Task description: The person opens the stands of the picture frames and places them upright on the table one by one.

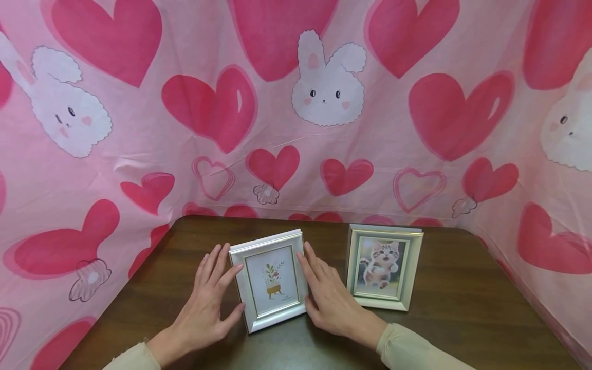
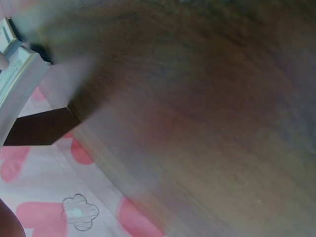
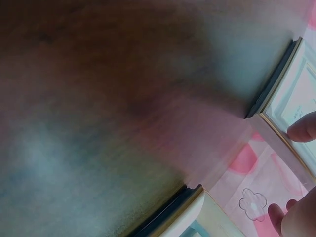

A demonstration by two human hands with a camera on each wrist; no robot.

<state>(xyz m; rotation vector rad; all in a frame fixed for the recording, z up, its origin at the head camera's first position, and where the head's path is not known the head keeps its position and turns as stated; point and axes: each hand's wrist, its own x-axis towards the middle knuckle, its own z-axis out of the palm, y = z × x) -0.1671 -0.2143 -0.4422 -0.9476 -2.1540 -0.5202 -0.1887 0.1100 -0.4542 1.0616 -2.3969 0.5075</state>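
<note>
A silver-white picture frame (image 1: 247, 308) with a potted-plant print stands upright at a slight angle between both hands. My left hand (image 1: 208, 303) has its fingers stretched out along the left side, thumb tip at the lower left edge. Against the right side lie the fingers of my right hand (image 1: 335, 303), its thumb near the lower right corner. In the right wrist view that thumb (image 3: 303, 127) overlaps the front of the plant frame (image 3: 281, 111). A cream picture frame (image 1: 388, 303) with a kitten print stands just right of my right hand.
The dark brown wooden table (image 1: 462, 308) shows at both sides of the frames. Behind and beside it hangs a pink cloth (image 1: 277, 128) with hearts and rabbits. In the right wrist view, the kitten frame's corner (image 3: 210, 215) appears at the bottom.
</note>
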